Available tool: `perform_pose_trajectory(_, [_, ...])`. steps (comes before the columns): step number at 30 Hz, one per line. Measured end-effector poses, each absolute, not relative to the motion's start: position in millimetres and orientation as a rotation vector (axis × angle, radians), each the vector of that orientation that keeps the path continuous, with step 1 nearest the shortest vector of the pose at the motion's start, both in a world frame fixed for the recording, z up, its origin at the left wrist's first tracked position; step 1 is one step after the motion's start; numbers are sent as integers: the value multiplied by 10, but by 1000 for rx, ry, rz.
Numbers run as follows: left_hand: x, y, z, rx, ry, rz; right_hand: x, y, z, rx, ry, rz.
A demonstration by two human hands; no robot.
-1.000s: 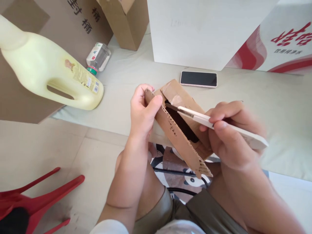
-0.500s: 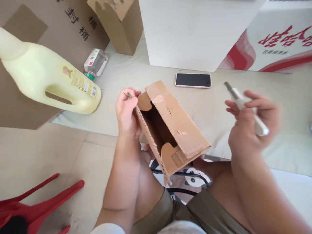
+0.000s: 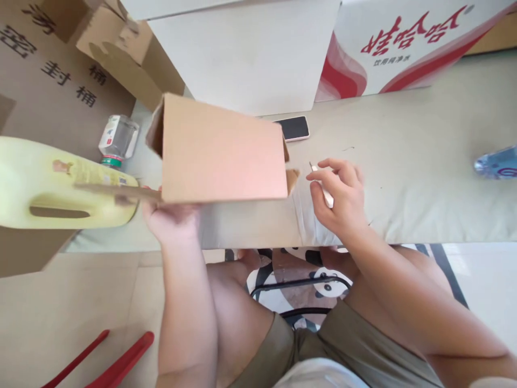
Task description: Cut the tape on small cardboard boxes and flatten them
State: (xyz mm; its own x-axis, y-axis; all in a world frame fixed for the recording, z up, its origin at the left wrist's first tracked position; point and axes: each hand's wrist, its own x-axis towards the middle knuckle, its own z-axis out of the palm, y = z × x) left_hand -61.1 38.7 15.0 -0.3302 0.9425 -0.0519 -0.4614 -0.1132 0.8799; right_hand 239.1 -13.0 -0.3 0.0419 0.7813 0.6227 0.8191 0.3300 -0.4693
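Note:
My left hand (image 3: 173,218) grips a small brown cardboard box (image 3: 224,153) from below, near its left end. The box is raised over the cloth-covered surface with a plain side facing me and flaps jutting out at both ends; its inside is hidden. Most of the left fingers are behind the cardboard. To the right of the box, my right hand (image 3: 341,196) is closed around a white box cutter (image 3: 326,195), its thin tip pointing up and left, apart from the cardboard. Behind the box lies a phone (image 3: 294,128), partly covered by it.
On the left are a pale yellow jug (image 3: 24,183), a clear bottle with a green cap (image 3: 119,139) and large cartons (image 3: 109,48). White boxes (image 3: 246,59) stand at the back. A blue package (image 3: 498,163) lies at far right. Red stool legs (image 3: 125,358) show at lower left.
My left hand has turned the box over, so its opening no longer faces me, and moved it left. The right hand with the box cutter has come inward. The view has shifted right.

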Motion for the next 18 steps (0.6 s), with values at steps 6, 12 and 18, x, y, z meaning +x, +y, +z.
perform_pose_trajectory(6, [-435,451,128,536,1046,1638,2500,-94,-70,-1472,-1779,-39])
perform_pose_trajectory(12, [-450,498,29,511,1240,1765,2537,-87,-67,-1471,-1774,38])
perform_pose_trajectory(18, [-686,557,-187,555,1340,1810,2520,-82,-45,-1472,-1754,115])
